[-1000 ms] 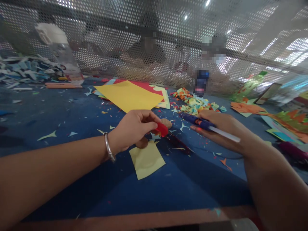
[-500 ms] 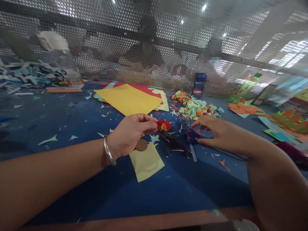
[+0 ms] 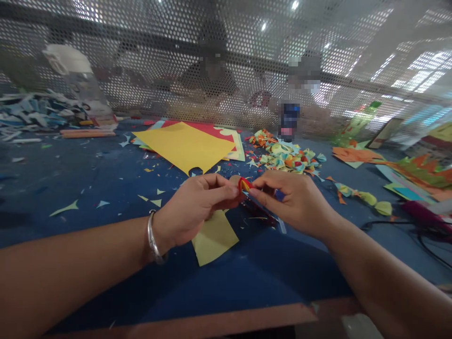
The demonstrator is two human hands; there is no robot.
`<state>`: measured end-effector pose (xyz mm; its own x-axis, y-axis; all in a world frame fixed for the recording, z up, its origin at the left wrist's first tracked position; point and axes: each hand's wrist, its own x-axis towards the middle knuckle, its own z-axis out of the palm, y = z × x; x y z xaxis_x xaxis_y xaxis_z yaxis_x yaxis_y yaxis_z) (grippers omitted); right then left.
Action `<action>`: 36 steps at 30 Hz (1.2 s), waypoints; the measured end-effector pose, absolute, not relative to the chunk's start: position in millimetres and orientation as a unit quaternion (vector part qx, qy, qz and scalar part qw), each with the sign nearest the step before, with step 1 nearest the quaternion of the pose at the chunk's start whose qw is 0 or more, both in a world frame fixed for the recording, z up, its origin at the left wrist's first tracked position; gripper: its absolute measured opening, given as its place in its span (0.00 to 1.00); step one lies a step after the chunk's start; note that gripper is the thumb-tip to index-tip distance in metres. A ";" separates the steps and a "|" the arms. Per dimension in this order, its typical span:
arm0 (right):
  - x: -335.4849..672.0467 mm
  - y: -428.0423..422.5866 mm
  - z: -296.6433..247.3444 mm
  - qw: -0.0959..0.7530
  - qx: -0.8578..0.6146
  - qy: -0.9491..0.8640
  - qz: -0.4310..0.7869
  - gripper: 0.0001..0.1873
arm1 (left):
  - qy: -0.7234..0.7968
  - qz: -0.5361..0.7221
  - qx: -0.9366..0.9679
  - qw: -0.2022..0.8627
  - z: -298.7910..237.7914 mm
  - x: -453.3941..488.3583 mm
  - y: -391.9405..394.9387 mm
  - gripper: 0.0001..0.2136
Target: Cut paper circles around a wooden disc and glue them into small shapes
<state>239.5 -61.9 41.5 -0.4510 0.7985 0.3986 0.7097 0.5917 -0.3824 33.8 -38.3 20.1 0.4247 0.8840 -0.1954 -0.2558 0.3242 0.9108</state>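
My left hand (image 3: 196, 205), with a silver bangle at the wrist, pinches a small folded piece of red and yellow paper (image 3: 243, 186) between thumb and fingers. From the other side, the fingertips of my right hand (image 3: 294, 197) close on the same piece, thumb against its edge. Under my left hand lies a pale yellow paper sheet (image 3: 216, 242). A dark tool (image 3: 263, 213) is mostly hidden behind my right hand, and beside it a translucent stick (image 3: 282, 226) shows. A bit of something blue (image 3: 278, 194) appears behind my right fingers.
Beyond the hands lie a yellow sheet (image 3: 183, 145) with a notch cut out and a pile of folded paper pieces (image 3: 291, 157). A bottle (image 3: 88, 94) stands at left before a perforated screen (image 3: 148, 61). Dark cables (image 3: 388, 223) run at right; paper scraps litter the blue table.
My right hand has left the blue thing and moved left to the red and yellow paper, uncovering a string of folded paper at right. My left hand keeps holding the piece.
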 end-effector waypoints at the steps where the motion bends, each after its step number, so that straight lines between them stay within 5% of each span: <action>1: 239.2 -62.3 41.3 0.282 -0.443 -0.847 0.080 0.09 | 0.353 0.386 0.437 0.732 20.1 33.9 -38.5 0.08; 28: 232.4 -64.7 35.1 0.274 -0.476 -0.801 0.238 0.14 | 0.383 0.319 0.655 0.568 18.8 29.0 -32.4 0.09; 36: 231.9 -64.5 35.2 0.282 -0.481 -0.806 0.200 0.14 | 0.366 0.315 0.715 0.506 17.6 24.3 -29.2 0.09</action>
<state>231.9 -64.5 35.2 -0.3789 0.8875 0.2623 0.6622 0.4580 -0.5931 24.3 -29.2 17.6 0.5337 0.8418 0.0811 0.2041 -0.2212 0.9536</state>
